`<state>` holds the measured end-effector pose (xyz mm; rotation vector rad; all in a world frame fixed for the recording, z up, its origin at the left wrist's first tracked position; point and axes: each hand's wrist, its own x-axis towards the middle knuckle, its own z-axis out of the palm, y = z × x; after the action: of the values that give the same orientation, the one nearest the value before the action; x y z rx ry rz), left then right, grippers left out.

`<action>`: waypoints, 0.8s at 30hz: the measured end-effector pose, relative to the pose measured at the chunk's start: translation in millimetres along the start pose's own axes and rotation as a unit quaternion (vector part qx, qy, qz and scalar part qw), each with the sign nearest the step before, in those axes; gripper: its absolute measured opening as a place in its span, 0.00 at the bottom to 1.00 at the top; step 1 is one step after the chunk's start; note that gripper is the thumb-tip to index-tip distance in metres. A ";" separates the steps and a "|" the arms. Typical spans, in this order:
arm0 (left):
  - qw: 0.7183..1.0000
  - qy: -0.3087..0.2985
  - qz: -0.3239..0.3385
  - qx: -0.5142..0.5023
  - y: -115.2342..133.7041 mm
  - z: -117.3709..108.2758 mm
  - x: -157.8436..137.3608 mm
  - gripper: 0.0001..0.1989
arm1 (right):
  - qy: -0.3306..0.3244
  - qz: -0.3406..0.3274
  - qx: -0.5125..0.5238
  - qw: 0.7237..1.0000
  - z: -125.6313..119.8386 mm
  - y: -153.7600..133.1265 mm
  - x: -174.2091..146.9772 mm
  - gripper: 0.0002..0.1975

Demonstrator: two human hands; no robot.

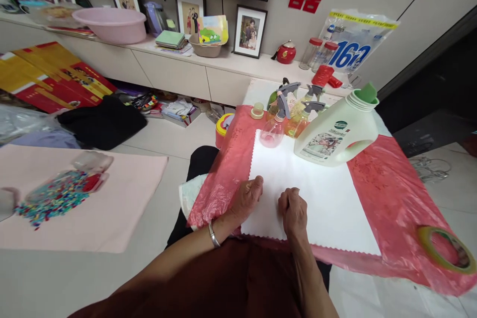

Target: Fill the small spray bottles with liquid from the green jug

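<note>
My left hand is curled into a loose fist at the left edge of a white sheet with a scalloped border. Close by, my right hand is also closed, resting over the sheet; neither fist shows anything in it. Beyond them stands a pale green detergent jug with an open mouth and a green spout. To its left is a pink-tinted spray bottle with a grey trigger head. Several more spray bottles, one of them yellowish, crowd behind it, partly hidden. A small greenish cap sits beside them.
Red plastic film covers the small table under the sheet. A tape roll lies at its right corner. On the floor at left, colourful small pieces spill over a pink mat. A low cabinet runs along the wall.
</note>
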<state>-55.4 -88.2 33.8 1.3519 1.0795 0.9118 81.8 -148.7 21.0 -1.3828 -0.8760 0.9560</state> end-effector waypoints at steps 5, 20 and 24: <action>1.000 0.007 -0.002 0.014 3.1 3.8 0.0 0.37 | 0.020 0.013 -0.016 1.000 -1.8 2.0 0.5 0.37; 1.000 -0.004 -0.020 0.008 13.7 6.4 3.2 0.38 | 0.024 -0.018 -0.048 0.998 0.6 -15.6 -0.3 0.36; 1.000 -0.009 -0.003 -0.013 27.0 8.7 7.2 0.37 | 0.030 -0.039 -0.035 0.998 0.6 -24.5 6.4 0.37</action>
<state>-42.6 -82.6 59.5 1.3324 1.0531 0.9054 84.5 -141.6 45.2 -1.4203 -0.9186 0.8267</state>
